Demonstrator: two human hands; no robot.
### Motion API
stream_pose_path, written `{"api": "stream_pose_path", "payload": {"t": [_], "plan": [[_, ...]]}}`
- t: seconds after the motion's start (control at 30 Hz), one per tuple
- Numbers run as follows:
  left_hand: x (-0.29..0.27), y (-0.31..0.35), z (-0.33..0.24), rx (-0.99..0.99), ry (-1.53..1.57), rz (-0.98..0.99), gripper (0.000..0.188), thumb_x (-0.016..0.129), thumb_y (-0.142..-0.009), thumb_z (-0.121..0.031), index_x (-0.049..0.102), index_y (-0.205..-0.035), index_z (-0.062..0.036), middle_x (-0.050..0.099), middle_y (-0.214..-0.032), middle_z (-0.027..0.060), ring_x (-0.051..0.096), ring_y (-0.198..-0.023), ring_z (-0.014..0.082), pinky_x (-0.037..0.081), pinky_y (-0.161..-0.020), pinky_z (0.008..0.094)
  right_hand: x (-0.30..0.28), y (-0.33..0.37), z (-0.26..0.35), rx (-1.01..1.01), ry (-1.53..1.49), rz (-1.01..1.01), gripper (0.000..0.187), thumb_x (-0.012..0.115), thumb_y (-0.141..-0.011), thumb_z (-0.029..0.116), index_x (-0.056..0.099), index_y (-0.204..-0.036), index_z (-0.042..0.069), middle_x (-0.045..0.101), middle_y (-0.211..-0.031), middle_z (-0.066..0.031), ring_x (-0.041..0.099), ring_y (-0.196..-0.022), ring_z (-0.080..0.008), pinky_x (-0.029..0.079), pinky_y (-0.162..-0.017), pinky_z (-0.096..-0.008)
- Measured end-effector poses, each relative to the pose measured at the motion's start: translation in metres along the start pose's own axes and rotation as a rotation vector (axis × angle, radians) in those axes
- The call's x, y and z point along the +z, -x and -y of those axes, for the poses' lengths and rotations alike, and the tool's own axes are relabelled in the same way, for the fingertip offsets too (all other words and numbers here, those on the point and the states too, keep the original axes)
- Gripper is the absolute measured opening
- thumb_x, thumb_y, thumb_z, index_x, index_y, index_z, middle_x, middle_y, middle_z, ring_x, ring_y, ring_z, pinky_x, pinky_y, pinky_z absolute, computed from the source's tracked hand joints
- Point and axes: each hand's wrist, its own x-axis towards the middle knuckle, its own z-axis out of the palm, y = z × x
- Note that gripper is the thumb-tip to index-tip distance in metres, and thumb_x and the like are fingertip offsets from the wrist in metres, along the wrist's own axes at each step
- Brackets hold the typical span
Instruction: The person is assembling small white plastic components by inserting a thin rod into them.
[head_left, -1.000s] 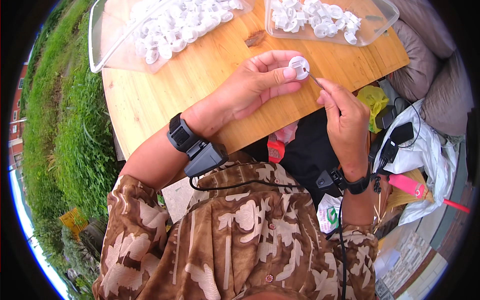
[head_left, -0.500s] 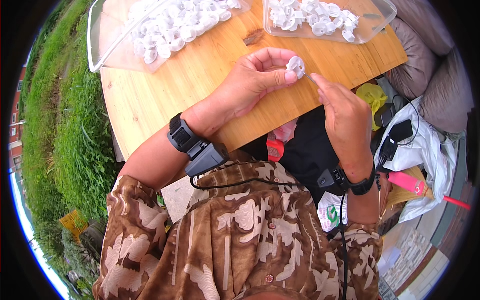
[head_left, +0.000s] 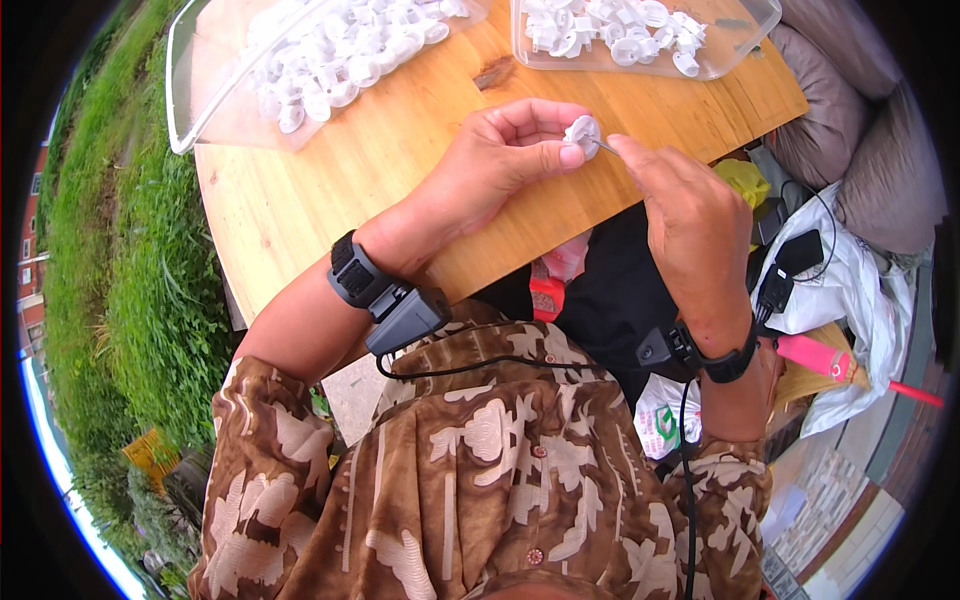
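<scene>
Over the wooden table, my left hand (head_left: 517,147) pinches a small round white plastic part (head_left: 582,137) between thumb and fingertips. My right hand (head_left: 690,205) is closed on a thin metal tool (head_left: 604,147), its tip against the face of the white part; the rest of the tool is hidden in my fingers, so its kind does not show. Similar white parts (head_left: 345,65) lie heaped in a clear plastic bin at the far left. More white parts (head_left: 622,35) sit in a second clear bin at the far right.
The wooden table (head_left: 400,130) ends in an edge just in front of me. Clear bins (head_left: 176,100) stand along its far side. On the right are grey cushions (head_left: 890,170), a yellow bag (head_left: 742,182), white plastic bags (head_left: 850,290) and a pink-handled broom (head_left: 812,360). Cables run from my wrist devices (head_left: 410,318).
The white part has turned so that its face shows more toward the tool. My right hand has shifted slightly left, and the whole view has moved a little.
</scene>
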Motion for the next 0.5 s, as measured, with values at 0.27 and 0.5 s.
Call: {"api": "stream_pose_path", "payload": {"t": [0.27, 0.5], "plan": [[0.0018, 0.0013, -0.0005, -0.018, -0.021, 0.015, 0.03, 0.064, -0.086, -0.004, 0.058, -0.116, -0.0018, 0.062, -0.11, 0.0045, 0.059, -0.101, 0.0118, 0.048, -0.093, 0.0261, -0.0017, -0.0014, 0.0003, -0.058, 0.14, 0.01, 0.031, 0.056, -0.073, 0.003, 0.067, -0.102, 0.007, 0.058, -0.072, -0.007, 0.06, -0.07, -0.0242, 0.047, -0.06, -0.0362], [0.0043, 0.003, -0.0011, -0.045, -0.105, -0.024, 0.029, 0.066, -0.085, -0.003, 0.061, -0.113, 0.0, 0.065, -0.104, 0.0048, 0.06, -0.096, 0.0111, 0.049, -0.089, 0.0252, -0.0048, 0.0005, 0.0064, -0.164, 0.345, 0.04, 0.026, 0.059, -0.073, 0.008, 0.067, -0.097, 0.006, 0.054, -0.068, -0.0019, 0.057, -0.068, -0.0179, 0.047, -0.058, -0.0312]]}}
